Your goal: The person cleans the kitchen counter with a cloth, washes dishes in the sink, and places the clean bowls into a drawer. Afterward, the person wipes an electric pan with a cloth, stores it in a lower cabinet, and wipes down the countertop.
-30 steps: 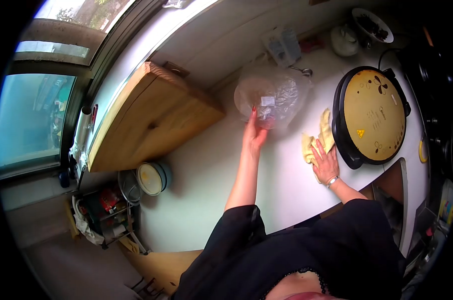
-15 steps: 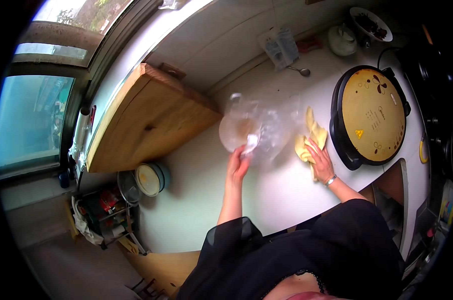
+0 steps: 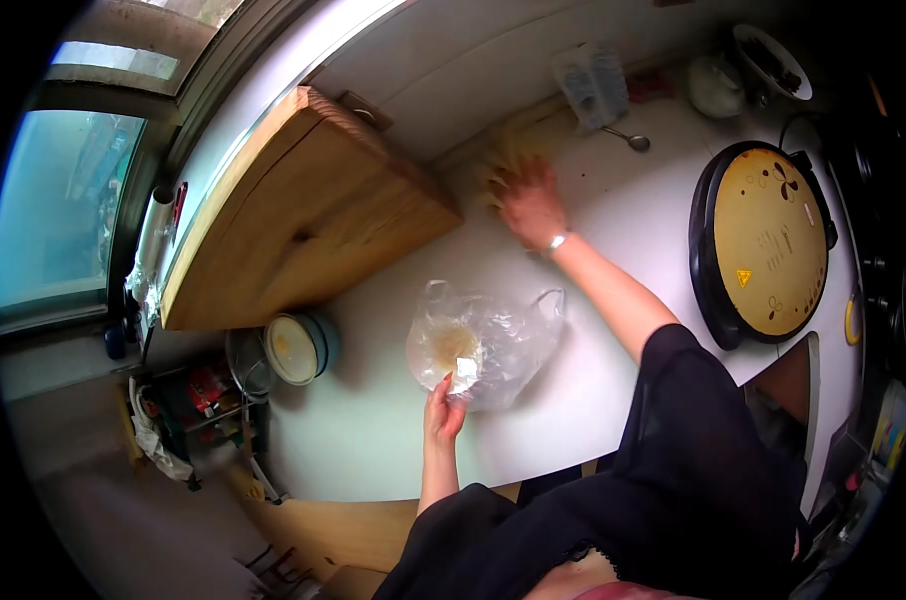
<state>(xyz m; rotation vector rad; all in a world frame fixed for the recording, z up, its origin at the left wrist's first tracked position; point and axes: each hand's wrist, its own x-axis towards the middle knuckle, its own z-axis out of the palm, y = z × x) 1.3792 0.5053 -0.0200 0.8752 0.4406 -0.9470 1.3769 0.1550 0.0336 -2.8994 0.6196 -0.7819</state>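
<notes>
White kitchen counter [image 3: 343, 430], broad and smooth, beside a window. On its left, thick wooden board [image 3: 303, 220]. Far to the right, round electric griddle [image 3: 773, 240] with tan patterned top. Near the front edge, clear plastic bag [image 3: 513, 340] around something pale and round, hard to identify; pinched beside a white label by left hand [image 3: 441, 412]. Toward the wall, right hand [image 3: 531, 205], fingers spread over yellow cloth [image 3: 516, 150], too blurred to tell any grip. Farther right, metal spoon [image 3: 636, 143].

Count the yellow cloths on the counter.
1: the yellow cloth, blurred, under the right grip, near the wooden board. The grip hides part of it, so I can't rule out another.
</notes>
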